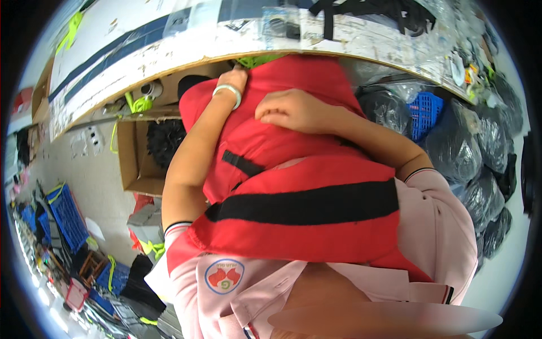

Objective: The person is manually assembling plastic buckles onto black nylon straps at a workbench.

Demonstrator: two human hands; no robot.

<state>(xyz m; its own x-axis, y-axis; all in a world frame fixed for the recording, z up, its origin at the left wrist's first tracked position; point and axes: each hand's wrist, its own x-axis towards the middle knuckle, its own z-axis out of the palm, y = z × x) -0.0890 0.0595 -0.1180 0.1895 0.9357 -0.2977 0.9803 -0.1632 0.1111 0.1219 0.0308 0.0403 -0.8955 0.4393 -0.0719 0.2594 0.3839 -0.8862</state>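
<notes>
The workbench [141,62] is a mess: scuffed white top, dark blue stripes, raw brown front edge, arching across the top of the view. Black straps [372,8] are heaped on it toward the right, with a clear plastic bag [279,22] near the middle. Left side is grey floor [107,181], with an open cardboard box [131,152] holding black stuff and a blue crate [68,217] further out. On the right, dark plastic bags [457,144] are piled around a blue basket [424,116].

The neon yellow-green fabric [257,60] peeks out from under the bench edge, just beside the left hand [234,81]. That hand's fingers bend down out of sight, so I can't tell how closed it is or if it's got hold of the fabric. The right hand [291,110] is loosely half-curled over the red apron [316,175], well short of the bench edge and below the fabric in view. Its palm is hidden, so can't tell if anything's in there.
</notes>
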